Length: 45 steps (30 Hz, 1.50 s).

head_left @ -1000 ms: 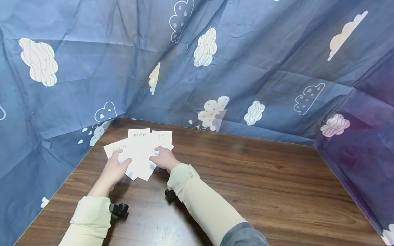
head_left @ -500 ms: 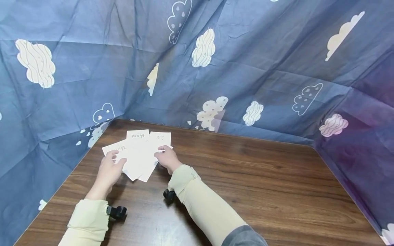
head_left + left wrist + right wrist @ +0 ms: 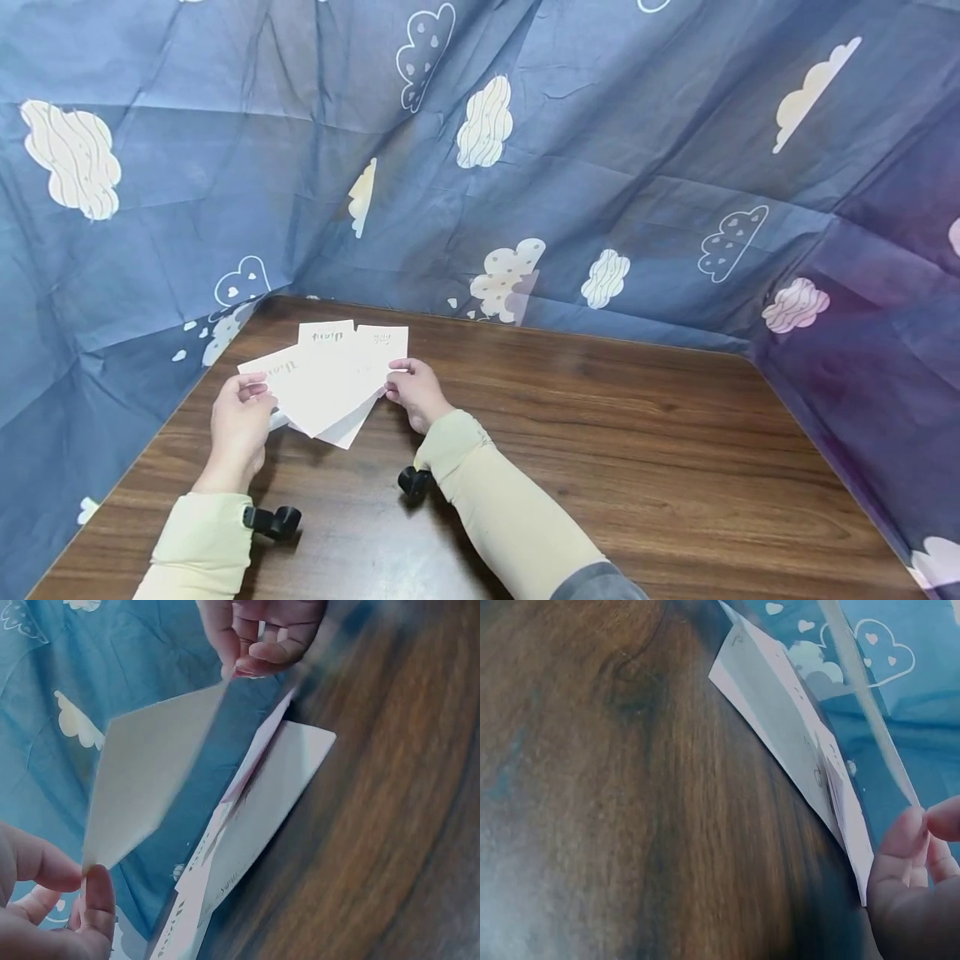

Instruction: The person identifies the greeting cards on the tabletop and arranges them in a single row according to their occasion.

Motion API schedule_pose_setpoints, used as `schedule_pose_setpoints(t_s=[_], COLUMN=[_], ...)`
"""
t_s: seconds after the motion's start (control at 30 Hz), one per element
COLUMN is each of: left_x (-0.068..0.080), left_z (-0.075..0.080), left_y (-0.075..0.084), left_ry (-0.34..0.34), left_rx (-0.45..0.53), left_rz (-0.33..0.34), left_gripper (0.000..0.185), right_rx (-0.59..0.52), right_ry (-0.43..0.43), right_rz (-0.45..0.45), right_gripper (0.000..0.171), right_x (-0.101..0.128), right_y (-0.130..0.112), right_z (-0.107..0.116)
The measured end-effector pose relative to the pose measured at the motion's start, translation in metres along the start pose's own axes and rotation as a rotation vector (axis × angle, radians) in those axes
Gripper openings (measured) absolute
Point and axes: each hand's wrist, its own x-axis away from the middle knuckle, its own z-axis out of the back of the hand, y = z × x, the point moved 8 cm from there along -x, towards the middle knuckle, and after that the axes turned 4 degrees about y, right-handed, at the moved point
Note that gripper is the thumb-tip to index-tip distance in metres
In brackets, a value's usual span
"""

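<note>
A blank white card (image 3: 154, 769) is held up between both hands, raised off the table in the left wrist view. My left hand (image 3: 238, 425) pinches one corner between thumb and fingers. At the opposite corner, my right hand (image 3: 418, 393) pinches the card the same way; its thumb and fingers (image 3: 911, 844) show at the edge. Beneath lie several fanned, overlapping white cards (image 3: 326, 332) with dark and gold lettering along their far edges. In the right wrist view these lower cards (image 3: 772, 712) look slightly bent apart, and the raised one appears edge-on.
The brown wood-grain table (image 3: 637, 450) stretches off to the right. A blue cloth printed with clouds (image 3: 600, 167) stands behind it and along both sides. Small black cameras (image 3: 273, 522) are strapped at both wrists.
Both hands have lifted the top card from the fan. The left hand has shifted left and the right hand slightly right. The head view has turned slightly.
</note>
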Motion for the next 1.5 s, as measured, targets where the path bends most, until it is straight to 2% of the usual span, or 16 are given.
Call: schedule_pose_setpoints(t_s=[0.17, 0.47, 0.57, 0.67, 0.87, 0.97, 1.27, 1.5], left_x=[0.000, 0.004, 0.004, 0.005, 0.009, 0.014, 0.036, 0.051], left_z=[-0.001, -0.007, -0.010, -0.015, -0.033, -0.041, -0.064, -0.080], left_y=[0.000, 0.001, -0.003, -0.007, -0.012, -0.012, 0.004, 0.012], left_ry=[-0.004, 0.002, -0.021, -0.064, -0.219, -0.271, -0.413, -0.463], left_rx=[0.124, 0.253, 0.340, 0.374, 0.334, 0.319, 0.276, 0.243], left_rz=[0.032, 0.037, 0.069, 0.108, 0.154, 0.155, 0.097, 0.038], left_gripper=[0.043, 0.029, 0.024, 0.020, 0.026, 0.030, 0.043, 0.039], right_rx=[-0.083, -0.113, -0.137, -0.142, -0.147, -0.141, -0.131, -0.102], right_ry=[-0.005, -0.013, -0.004, 0.000, 0.024, 0.038, 0.065, 0.079], right_rz=[-0.048, -0.076, -0.069, -0.065, -0.041, -0.015, 0.007, 0.030], right_gripper=[0.018, 0.013, 0.012, 0.012, 0.012, 0.010, 0.014, 0.016], right_x=[0.001, 0.002, 0.002, 0.001, 0.000, 0.000, -0.002, 0.000], right_y=[0.002, 0.010, 0.010, 0.009, 0.001, -0.004, -0.008, -0.016], right_z=[0.005, 0.013, 0.018, 0.023, 0.036, 0.045, 0.082, 0.109])
